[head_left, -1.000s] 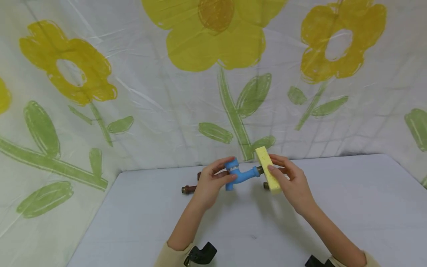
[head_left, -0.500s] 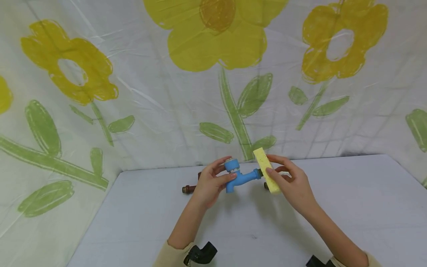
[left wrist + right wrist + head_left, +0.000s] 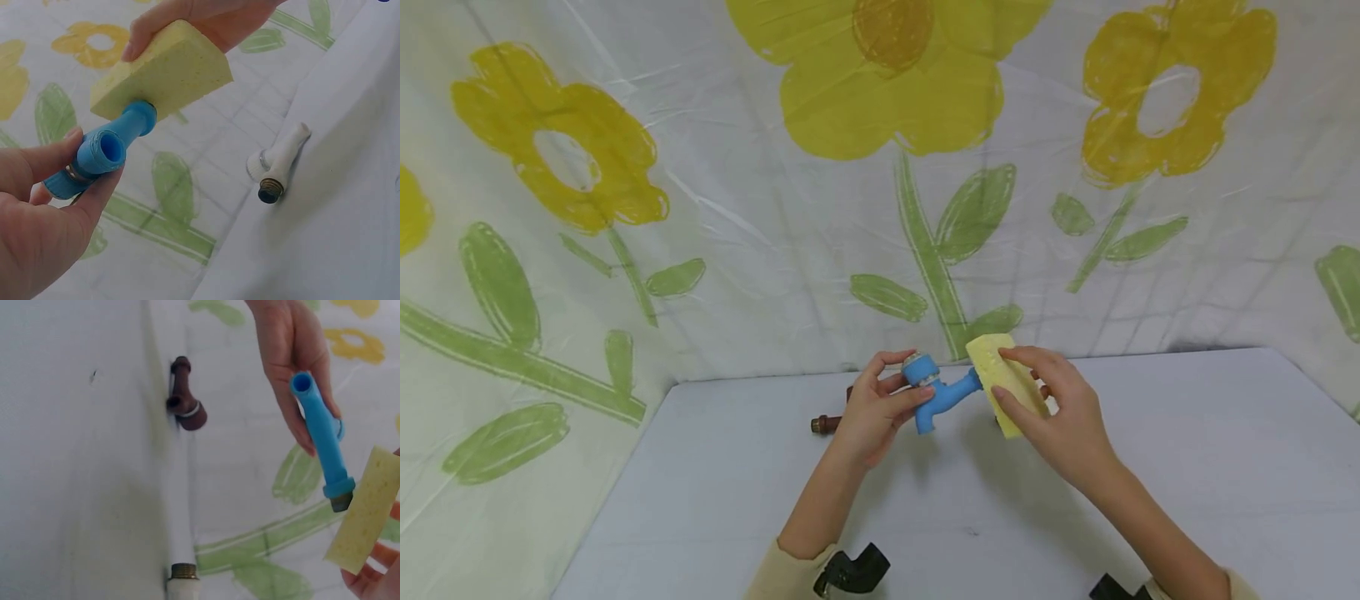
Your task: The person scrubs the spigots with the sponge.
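Above the white table, my left hand grips a blue plastic tap by its capped body, thumb on one side and fingers on the other. The tap's spout opening faces the camera in the left wrist view. Between thumb and fingers my right hand holds a yellow sponge. The sponge lies against the tap's threaded end, which it hides in the head view. A dark threaded tip shows beside the sponge in the right wrist view.
A brown tap lies on the table behind my left hand. A white tap with a brass threaded end lies behind the sponge. A flower-printed sheet hangs along the table's back edge.
My right hand has turned the sponge so more of its broad face shows, covering the tap's threaded end. In my left hand the blue tap has tilted, its sponge end rising slightly.
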Motion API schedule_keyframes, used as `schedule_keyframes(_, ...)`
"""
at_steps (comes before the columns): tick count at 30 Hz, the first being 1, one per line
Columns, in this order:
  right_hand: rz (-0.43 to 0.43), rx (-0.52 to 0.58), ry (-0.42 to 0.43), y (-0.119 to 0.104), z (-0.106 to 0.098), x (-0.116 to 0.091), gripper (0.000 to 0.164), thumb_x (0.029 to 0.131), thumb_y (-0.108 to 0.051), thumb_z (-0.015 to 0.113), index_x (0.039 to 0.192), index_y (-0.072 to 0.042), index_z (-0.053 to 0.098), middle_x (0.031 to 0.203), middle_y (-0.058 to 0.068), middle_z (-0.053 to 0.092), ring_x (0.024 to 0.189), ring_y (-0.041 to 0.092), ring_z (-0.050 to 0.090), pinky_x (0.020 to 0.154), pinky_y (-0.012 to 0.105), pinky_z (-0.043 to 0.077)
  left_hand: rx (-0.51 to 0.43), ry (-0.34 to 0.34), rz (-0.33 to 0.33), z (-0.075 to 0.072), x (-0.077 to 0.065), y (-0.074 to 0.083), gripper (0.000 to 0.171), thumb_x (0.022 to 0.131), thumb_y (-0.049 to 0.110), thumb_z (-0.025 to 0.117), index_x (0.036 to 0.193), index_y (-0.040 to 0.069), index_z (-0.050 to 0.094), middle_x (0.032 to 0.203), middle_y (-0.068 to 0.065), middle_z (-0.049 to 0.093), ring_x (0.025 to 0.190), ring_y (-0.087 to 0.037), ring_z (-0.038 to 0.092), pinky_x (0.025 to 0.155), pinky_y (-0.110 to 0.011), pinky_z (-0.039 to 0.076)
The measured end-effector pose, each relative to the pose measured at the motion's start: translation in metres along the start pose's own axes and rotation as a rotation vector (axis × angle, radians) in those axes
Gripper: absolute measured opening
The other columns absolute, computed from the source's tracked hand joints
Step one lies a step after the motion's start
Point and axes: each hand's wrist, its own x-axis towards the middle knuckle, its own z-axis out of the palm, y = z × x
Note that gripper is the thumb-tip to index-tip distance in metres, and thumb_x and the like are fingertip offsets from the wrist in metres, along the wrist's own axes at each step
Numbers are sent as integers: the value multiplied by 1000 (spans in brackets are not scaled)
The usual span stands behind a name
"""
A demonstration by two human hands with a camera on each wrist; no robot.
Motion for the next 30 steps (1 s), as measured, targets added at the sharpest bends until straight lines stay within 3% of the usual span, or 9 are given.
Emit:
schedule_keyframes(6, -108, -55, 16, 0, 0, 1, 46, 83, -3, 86, 127, -5, 74, 134, 19, 65, 124, 39, 57, 87, 43, 52, -38, -7, 18, 0, 0, -3, 49, 97, -12, 65, 142, 3, 52, 129, -21, 67, 101, -19, 72, 87, -29, 63)
schedule_keyframes(10, -133, -93, 11, -1, -2, 1, 49, 81, -4, 87, 128, -7, 74, 135, 21, 64, 125, 44, 55, 87, 57, 53, -61, -13, 31, 2, 0, -3, 48, 98, -13, 63, 142, 3, 52, 129, -19, 66, 101, -19, 72, 87, -29, 63)
schedule_keyframes(20, -250, -153, -9, -2, -1, -3, 52, 75, -7, 89, 125, -11, 75, 131, 18, 65, 112, 37, 57, 75, 45, 53, -110, 2, 46, 5, 3, -8, 41, 98, -14, 62, 132, 9, 57, 127, -16, 65, 102, -19, 72, 87, -28, 63)
schedule_keyframes(30, -270, -148, -16, -4, 5, -9, 55, 75, -8, 90, 127, -14, 75, 134, 18, 64, 109, 34, 57, 75, 43, 53, -128, 8, 49, 5, 5, -10, 35, 99, -13, 62, 123, 13, 59, 128, -13, 64, 99, -16, 71, 84, -26, 63)
